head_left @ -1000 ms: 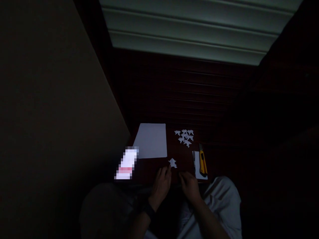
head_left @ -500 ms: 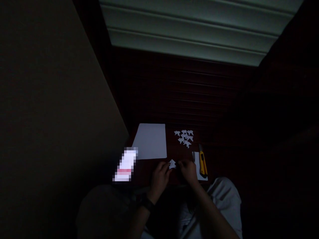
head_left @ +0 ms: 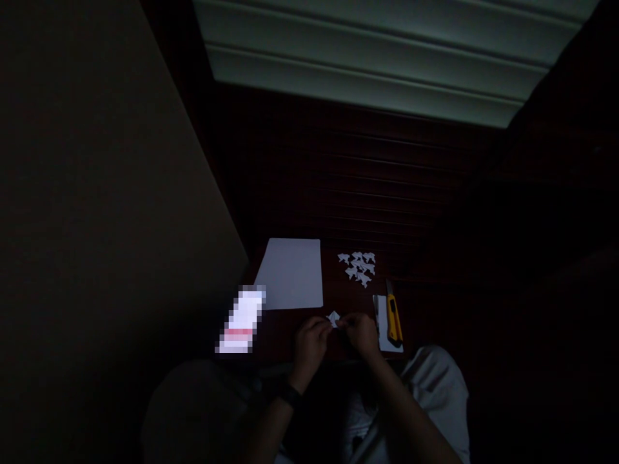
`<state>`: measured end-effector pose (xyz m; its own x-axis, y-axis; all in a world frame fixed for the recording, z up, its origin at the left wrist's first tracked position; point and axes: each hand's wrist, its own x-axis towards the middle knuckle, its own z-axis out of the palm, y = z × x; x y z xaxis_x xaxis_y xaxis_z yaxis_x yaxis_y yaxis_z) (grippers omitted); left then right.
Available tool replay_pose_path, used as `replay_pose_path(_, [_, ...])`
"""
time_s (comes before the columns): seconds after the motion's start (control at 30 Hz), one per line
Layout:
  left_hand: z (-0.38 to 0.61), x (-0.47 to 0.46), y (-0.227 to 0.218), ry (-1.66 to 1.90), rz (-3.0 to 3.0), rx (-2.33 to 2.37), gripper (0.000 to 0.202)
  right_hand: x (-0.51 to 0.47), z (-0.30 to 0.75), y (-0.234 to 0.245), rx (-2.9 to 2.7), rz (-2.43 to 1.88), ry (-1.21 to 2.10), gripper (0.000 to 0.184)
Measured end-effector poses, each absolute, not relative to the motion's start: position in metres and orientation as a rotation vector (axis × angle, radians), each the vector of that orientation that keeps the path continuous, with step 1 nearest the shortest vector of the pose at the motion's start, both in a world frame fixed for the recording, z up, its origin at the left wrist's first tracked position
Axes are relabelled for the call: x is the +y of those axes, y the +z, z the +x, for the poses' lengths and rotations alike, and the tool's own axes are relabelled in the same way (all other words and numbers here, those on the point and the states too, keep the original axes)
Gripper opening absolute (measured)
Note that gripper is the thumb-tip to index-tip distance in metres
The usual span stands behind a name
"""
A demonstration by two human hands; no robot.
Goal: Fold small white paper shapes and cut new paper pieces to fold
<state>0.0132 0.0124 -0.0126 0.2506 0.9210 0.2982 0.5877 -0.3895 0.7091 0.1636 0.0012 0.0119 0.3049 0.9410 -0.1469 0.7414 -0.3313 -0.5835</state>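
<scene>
A small piece of folded white paper point(head_left: 333, 318) sits between my hands near the front of the dark table. My left hand point(head_left: 311, 341) pinches its left edge with the fingertips. From the right, the fingertips of my right hand point(head_left: 360, 334) close on its other edge. Further back lies a cluster of small folded paper figures point(head_left: 358, 265). A yellow utility knife point(head_left: 394, 321) rests on a small stack of white paper point(head_left: 382, 325), just right of my right hand.
A large white sheet point(head_left: 293, 274) covers the back left of the table point(head_left: 275, 335). Nearer me on the left is a bright, pixelated screen point(head_left: 240, 320). A wall point(head_left: 120, 193) rises on the left, and pale slats point(head_left: 362, 71) hang beyond. The room is dim.
My right hand has shifted slightly left, its fingertips now on the folded paper's right edge. My left hand stays at the paper's left side. The view has tilted a little.
</scene>
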Motion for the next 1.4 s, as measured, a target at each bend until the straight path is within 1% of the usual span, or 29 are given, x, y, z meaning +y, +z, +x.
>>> replay_pose_path(0.17, [0.012,0.015,-0.016,1.034,2.098,1.304,0.018,0.001,0.161,0.013,-1.491,-2.139,0.643,0.014])
replay_pose_path(0.23, [0.011,0.015,-0.018,1.077,2.08,1.291,0.017,0.001,0.163,0.014,-1.505,-2.097,0.641,0.018])
replay_pose_path(0.3, [0.009,0.016,-0.019,1.122,2.028,1.31,0.014,-0.001,0.169,0.018,-1.547,-2.062,0.596,0.025])
replay_pose_path(0.37, [0.008,0.016,-0.02,1.146,1.967,1.351,0.012,-0.004,0.18,0.024,-1.61,-2.106,0.439,0.031])
replay_pose_path(0.43, [0.008,0.016,-0.019,1.152,1.937,1.385,0.012,-0.006,0.193,0.029,-1.668,-2.252,0.165,0.028])
replay_pose_path(0.5, [0.008,0.015,-0.018,1.152,1.952,1.396,0.012,-0.007,0.204,0.033,-1.735,-2.397,-0.034,0.028])
replay_pose_path(0.6, [0.009,0.014,-0.017,1.154,1.995,1.376,0.013,-0.003,0.212,0.032,-1.842,-2.523,-0.178,0.036])
replay_pose_path(0.67, [0.009,0.013,-0.017,1.154,2.013,1.372,0.015,0.002,0.213,0.029,-1.918,-2.535,-0.177,0.035])
replay_pose_path(0.8, [0.009,0.009,-0.009,1.156,2.13,1.355,0.018,0.01,0.216,0.028,-1.988,-2.478,-0.056,0.03])
replay_pose_path(0.9, [0.012,0.0,0.001,1.067,2.351,1.281,0.028,0.015,0.225,0.034,-1.891,-2.319,0.113,0.034])
replay_pose_path(0.97, [0.015,-0.007,0.005,0.955,2.49,1.214,0.035,0.019,0.232,0.04,-1.756,-2.074,0.376,0.03])
replay_pose_path(1.03, [0.018,-0.013,0.004,0.869,2.574,1.181,0.039,0.023,0.236,0.047,-1.522,-1.723,0.743,0.025])
replay_pose_path(1.1, [0.019,-0.016,0.001,0.821,2.623,1.179,0.04,0.024,0.235,0.052,-1.236,-1.359,1.07,0.029])
replay_pose_path(1.17, [0.019,-0.017,-0.003,0.796,2.654,1.185,0.041,0.024,0.227,0.053,-1.031,-1.078,1.27,0.039])
replay_pose_path(1.23, [0.018,-0.017,-0.006,0.775,2.671,1.188,0.041,0.023,0.214,0.05,-0.942,-0.945,1.352,0.046])
replay_pose_path(1.27, [0.018,-0.017,-0.008,0.763,2.676,1.188,0.041,0.023,0.207,0.048,-0.923,-0.938,1.361,0.045])
replay_pose_path(1.3, [0.018,-0.016,-0.008,0.753,2.68,1.188,0.042,0.023,0.2,0.044,-0.912,-0.96,1.358,0.041])
replay_pose_path(1.37, [0.018,-0.016,-0.01,0.74,2.685,1.19,0.042,0.024,0.186,0.037,-0.917,-1.071,1.299,0.026])
replay_pose_path(1.4, [0.018,-0.016,-0.01,0.736,2.688,1.19,0.042,0.025,0.181,0.033,-0.932,-1.137,1.256,0.024])
